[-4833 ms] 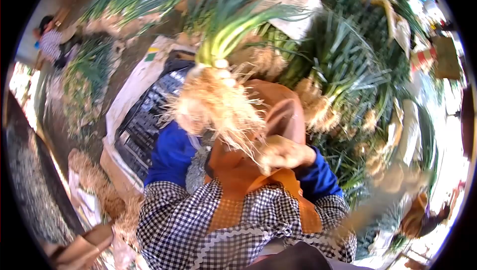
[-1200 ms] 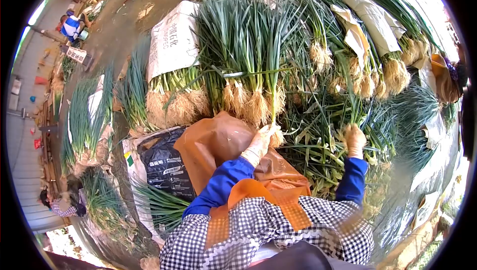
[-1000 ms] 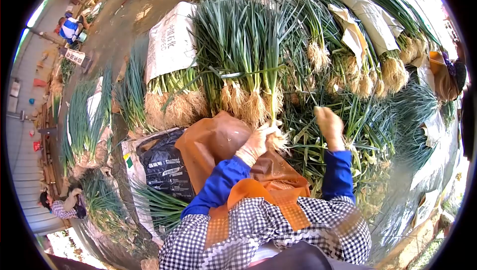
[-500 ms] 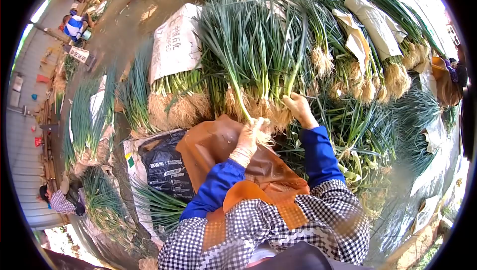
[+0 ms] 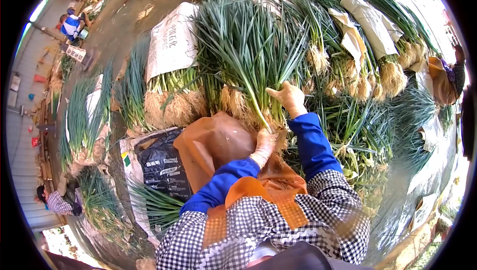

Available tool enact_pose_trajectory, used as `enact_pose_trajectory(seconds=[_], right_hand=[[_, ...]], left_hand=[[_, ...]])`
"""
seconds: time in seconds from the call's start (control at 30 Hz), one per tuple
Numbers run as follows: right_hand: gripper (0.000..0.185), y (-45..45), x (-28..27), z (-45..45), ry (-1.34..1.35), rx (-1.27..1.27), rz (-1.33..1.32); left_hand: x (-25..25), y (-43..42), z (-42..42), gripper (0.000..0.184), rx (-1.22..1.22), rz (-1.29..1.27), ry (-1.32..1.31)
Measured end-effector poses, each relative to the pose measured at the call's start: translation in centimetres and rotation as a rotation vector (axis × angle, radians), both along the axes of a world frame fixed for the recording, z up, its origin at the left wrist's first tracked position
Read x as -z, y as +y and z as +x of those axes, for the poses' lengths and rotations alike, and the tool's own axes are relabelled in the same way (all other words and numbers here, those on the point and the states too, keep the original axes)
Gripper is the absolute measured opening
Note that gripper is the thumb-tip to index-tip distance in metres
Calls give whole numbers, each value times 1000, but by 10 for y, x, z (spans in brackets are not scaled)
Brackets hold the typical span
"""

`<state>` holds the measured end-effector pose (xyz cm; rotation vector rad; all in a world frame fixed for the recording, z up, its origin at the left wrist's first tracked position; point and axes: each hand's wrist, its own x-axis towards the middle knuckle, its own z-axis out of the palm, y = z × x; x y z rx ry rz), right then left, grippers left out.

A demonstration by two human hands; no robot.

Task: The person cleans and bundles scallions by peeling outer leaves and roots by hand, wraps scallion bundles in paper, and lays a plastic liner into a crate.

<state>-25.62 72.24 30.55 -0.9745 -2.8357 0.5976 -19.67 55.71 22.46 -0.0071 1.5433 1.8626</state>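
My left hand (image 5: 266,143) is closed round the root end of a long green onion (image 5: 255,96), whose stalk slants up and left across the pile. To its upper right, my right hand (image 5: 289,98) has its thumb stretched out to the left. A green onion stalk rises from behind its bent fingers, which are partly hidden. Both hands are at the front of a large heap of green onions (image 5: 243,41) with pale stringy roots (image 5: 233,98) towards me. A brown apron (image 5: 218,138) covers my lap below the heap.
White printed sacking (image 5: 173,41) covers bundles at the left. A black and white sack (image 5: 164,163) lies beside my lap. More bundles, some wrapped in pale sacking (image 5: 370,26), lie at the right. People sit at the far left (image 5: 73,24), lower left (image 5: 57,200) and right edge (image 5: 444,81).
My left hand has moved right and down with the green onion, nearer the other roots. My right hand has shifted slightly left and up, and its thumb now sticks out.
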Motion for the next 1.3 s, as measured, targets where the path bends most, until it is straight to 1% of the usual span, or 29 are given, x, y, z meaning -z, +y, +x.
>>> enact_pose_trajectory(seconds=[0.07,0.1,0.13,0.2,0.23,0.27,0.33,0.4,0.47,0.53,0.57,0.6,0.63,0.67,0.7,0.73,0.77,0.8,0.87,0.93,0.97,1.0,1.07,1.1,1.13,1.2,1.23,1.27,1.3], right_hand=[[50,0,18,-8,-79,-161,48],[46,-3,25,-6,6,-155,78],[41,-8,33,-2,178,-132,157],[40,-18,28,9,262,-4,109],[42,-22,32,19,410,-41,17],[43,-27,48,28,304,-133,117],[42,-38,34,61,367,-179,-113],[36,-25,7,106,187,-201,-466],[29,1,-39,143,84,74,-898],[22,45,-45,164,30,284,-548],[20,69,-19,177,-31,106,-161],[19,72,-21,172,-89,-72,224],[21,65,-15,160,120,-90,219],[27,53,-9,134,147,-70,-77],[37,25,-34,107,123,-16,-283],[47,11,-15,84,161,70,-522],[53,7,4,61,100,45,-636],[54,-1,-2,42,35,-12,-466],[47,-8,73,16,285,29,-622],[40,-19,81,12,377,2,-726],[35,-32,55,21,407,24,-698],[34,-37,66,26,443,50,-575],[34,-44,26,48,294,-22,-110],[34,-45,23,59,417,-49,-64],[30,-43,29,68,480,-94,-68],[26,-46,-3,99,534,25,-875],[24,-36,-29,115,575,156,-969],[22,-20,-46,131,610,289,-1060],[22,5,-36,146,579,303,-939]], left_hand=[[-5,3,-2,21,86,-295,322],[-6,6,0,24,-29,-233,389],[-6,5,-3,24,-32,-233,390],[-4,-1,-3,16,119,-290,341],[-2,1,-2,13,51,-135,305],[-12,3,-3,13,54,-137,300],[-39,4,-6,13,-105,100,-145],[-29,1,-11,13,-132,138,-82],[-10,-4,-11,14,-158,174,-31],[11,-3,-15,21,-132,245,-26],[8,1,-11,23,-229,404,-139],[-1,1,-8,23,-221,406,-146],[-10,1,-8,23,-200,324,-131],[-18,1,-9,23,-186,241,-114],[-22,0,-11,23,-147,144,-59],[-24,0,-10,23,-170,175,-47],[-26,1,-11,25,-167,130,-44],[-28,0,-11,26,-168,84,-44],[-31,4,-10,25,-178,103,-150],[-15,5,-10,30,-132,-75,107],[6,4,-9,30,-109,-133,124],[-3,1,-9,30,-107,-132,118],[-33,-4,-13,28,-50,-135,-4],[-24,-4,-12,25,-105,19,60],[-14,-4,-14,23,-147,73,-4],[0,-9,-18,23,-45,-35,-18],[22,-13,-20,22,-112,145,-208],[-6,-12,-19,21,-149,192,-266],[-13,-9,-18,20,-168,120,-211]])
